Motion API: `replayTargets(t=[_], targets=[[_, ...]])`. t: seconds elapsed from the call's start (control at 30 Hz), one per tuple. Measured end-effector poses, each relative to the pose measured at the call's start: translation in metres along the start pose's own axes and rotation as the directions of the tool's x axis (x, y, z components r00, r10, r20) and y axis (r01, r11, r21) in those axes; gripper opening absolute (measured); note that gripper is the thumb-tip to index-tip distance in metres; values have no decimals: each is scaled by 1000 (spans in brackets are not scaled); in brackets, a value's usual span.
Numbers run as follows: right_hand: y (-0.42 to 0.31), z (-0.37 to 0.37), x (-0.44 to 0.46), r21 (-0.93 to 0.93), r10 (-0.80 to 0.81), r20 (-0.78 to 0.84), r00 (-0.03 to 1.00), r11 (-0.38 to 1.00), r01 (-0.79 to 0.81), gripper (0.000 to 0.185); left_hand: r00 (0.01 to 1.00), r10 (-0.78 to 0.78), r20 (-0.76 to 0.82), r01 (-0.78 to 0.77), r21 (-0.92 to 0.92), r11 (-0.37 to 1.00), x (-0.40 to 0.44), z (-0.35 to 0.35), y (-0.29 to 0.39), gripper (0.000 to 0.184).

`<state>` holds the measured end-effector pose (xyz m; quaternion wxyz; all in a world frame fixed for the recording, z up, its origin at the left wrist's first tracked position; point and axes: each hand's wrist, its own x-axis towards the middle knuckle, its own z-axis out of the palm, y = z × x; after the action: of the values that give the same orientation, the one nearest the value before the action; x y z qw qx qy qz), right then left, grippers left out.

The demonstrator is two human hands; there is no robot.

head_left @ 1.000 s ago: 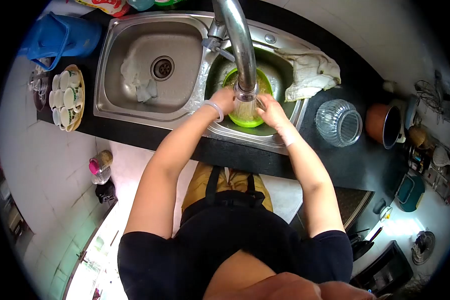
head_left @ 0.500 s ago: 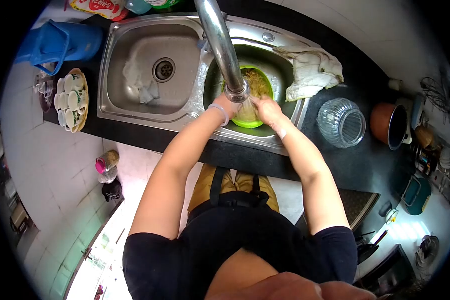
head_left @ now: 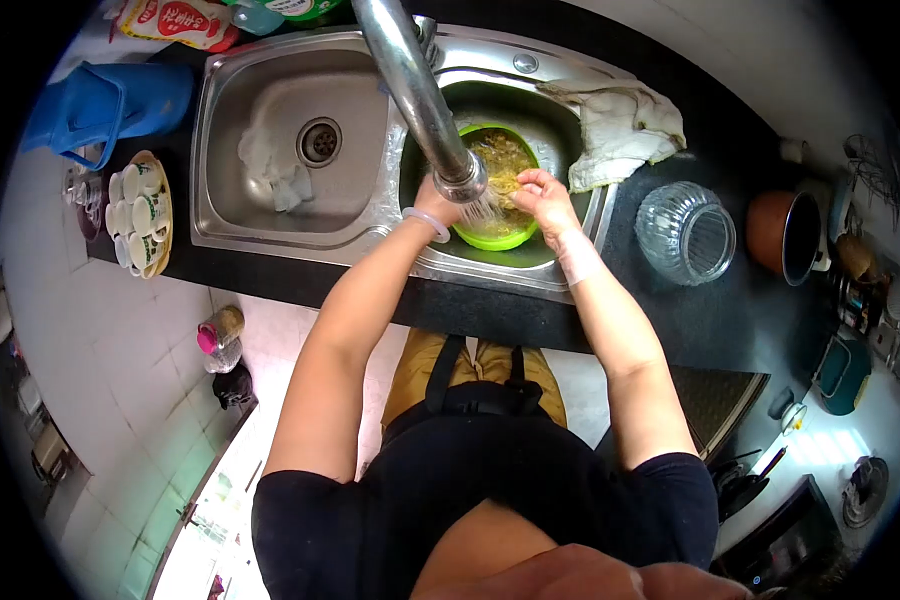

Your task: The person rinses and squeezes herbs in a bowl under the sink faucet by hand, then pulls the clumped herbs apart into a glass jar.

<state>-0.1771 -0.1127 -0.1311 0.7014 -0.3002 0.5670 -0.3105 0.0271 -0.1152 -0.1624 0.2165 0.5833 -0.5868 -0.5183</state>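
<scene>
A bright green bowl (head_left: 500, 241) stands in the right sink basin, with yellowish-brown, stringy food (head_left: 500, 153) in water inside it. Water sprays from the faucet (head_left: 410, 85) into the bowl. My left hand (head_left: 437, 200), with a pale bangle at the wrist, is at the bowl's left side beside the faucet head, which partly hides its fingers. My right hand (head_left: 545, 202) is over the bowl's right side, thumb and fingers pinched on a bit of the yellowish food.
The left sink basin (head_left: 345, 90) holds a whitish, wet item. A cloth (head_left: 625, 130) lies on the sink's right edge, beside a glass jar (head_left: 682, 232) and a brown pot (head_left: 782, 237). Cups on a tray (head_left: 140, 215) and a blue pitcher (head_left: 135, 100) stand at left.
My right hand has risen from low in the bowl with a bit of food pinched in its fingers. The faucet head has shifted left in view, and more of the bowl's contents shows.
</scene>
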Motion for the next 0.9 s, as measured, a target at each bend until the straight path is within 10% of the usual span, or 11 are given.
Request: replayTargets(t=[0.13, 0.27, 0.3, 0.33, 0.43, 0.53, 0.6, 0.73, 0.9], targets=[[-4, -7, -2, -19, 9, -101, 995, 1000, -11, 29, 998, -58, 15, 60, -116, 991, 5, -11, -9, 31], [-2, 8, -7, 144, 96, 60, 994, 984, -103, 12, 927, 370, 60, -360, -131, 924, 4, 13, -6, 33], [-1, 7, -6, 144, 111, 63, 992, 982, -119, 13, 974, 87, 209, -46, -191, 980, 1, 5, 17, 34], [1, 4, -4, 143, 129, 66, 989, 980, -137, 14, 979, 65, 195, -45, -105, 993, 1, 5, 10, 35], [11, -13, 19, -540, -133, -28, 991, 836, 97, 28, 971, -50, 234, 24, 114, 993, 1, -7, 7, 48], [-12, 2, 31, -801, -494, 181, 850, 428, 419, 43, 980, 80, 182, -94, 69, 993, -5, 0, 7, 65], [-16, 13, 49, -796, -358, 229, 905, 466, 386, 57, 986, 127, 104, -138, 109, 984, -6, 3, 10, 79], [-8, 16, 71, -845, -145, 254, 956, 447, 293, 51, 944, -285, 167, 329, -568, 754, 11, 4, 12, 79], [-1, 5, 64, -663, 6, 271, 963, 726, 182, 30, 966, -212, 152, 254, -365, 896, 27, 9, -7, 47]])
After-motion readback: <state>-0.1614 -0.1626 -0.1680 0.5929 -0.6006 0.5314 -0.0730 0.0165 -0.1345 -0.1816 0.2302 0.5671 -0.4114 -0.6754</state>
